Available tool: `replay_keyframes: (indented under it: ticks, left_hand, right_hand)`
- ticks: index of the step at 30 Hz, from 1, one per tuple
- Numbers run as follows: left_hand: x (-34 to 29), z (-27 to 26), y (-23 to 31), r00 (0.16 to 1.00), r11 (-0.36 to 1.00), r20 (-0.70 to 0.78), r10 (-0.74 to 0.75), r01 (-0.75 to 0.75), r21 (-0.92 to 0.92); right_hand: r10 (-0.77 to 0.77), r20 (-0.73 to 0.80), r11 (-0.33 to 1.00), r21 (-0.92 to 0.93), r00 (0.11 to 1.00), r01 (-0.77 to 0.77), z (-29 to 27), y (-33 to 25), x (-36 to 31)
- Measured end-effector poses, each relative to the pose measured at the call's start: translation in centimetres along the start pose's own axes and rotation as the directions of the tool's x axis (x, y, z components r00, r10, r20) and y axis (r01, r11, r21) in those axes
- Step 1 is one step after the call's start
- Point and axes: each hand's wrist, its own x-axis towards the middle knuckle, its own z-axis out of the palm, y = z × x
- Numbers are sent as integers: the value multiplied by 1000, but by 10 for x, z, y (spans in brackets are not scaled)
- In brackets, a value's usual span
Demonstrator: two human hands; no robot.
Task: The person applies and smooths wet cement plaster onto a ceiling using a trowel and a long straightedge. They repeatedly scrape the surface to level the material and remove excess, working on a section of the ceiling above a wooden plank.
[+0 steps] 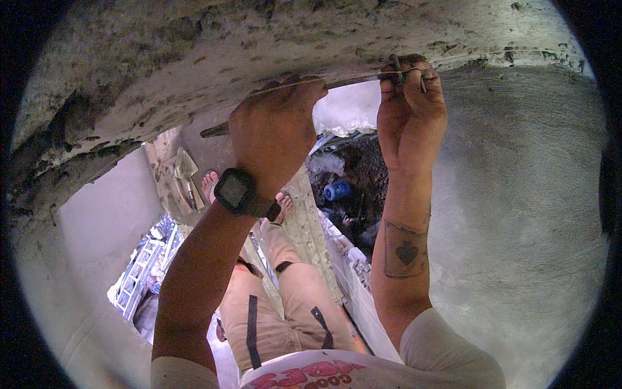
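Note:
Both my arms reach up to the rough underside of a concrete beam (278, 45). My left hand (275, 126), with a dark watch (235, 190) on its wrist, is closed round a tool. Only the tool's dark tapered end (215, 131) sticks out to the left; its kind is hidden. Further right, my right hand (413, 107) is raised against the beam, its fingers pinching a thin nail-like metal pin (424, 85). A thin pale string (363, 77) runs along the beam's edge between the hands and passes at the right fingers.
Below, my bare feet stand on wooden planks (308, 223). A trowel (185, 165) lies on the boards at left. Down lower are a ladder (135, 272) and a blue container (337, 190) on dark ground. A grey plastered wall (518, 181) rises close at the right.

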Motion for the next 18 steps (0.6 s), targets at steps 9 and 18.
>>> replay_keyframes:
  ticks: [9, 18]
  left_hand:
    - [3, -1, -4, 1000, 995, -7, 17, -16, 98]
    - [4, 0, -6, 999, 994, 6, 52, -52, 99]
  right_hand:
    - [-16, 41, 1000, -23, 999, 17, -3, 2, 3]
    - [-21, 44, 1000, 22, 999, 20, -9, 6, 2]
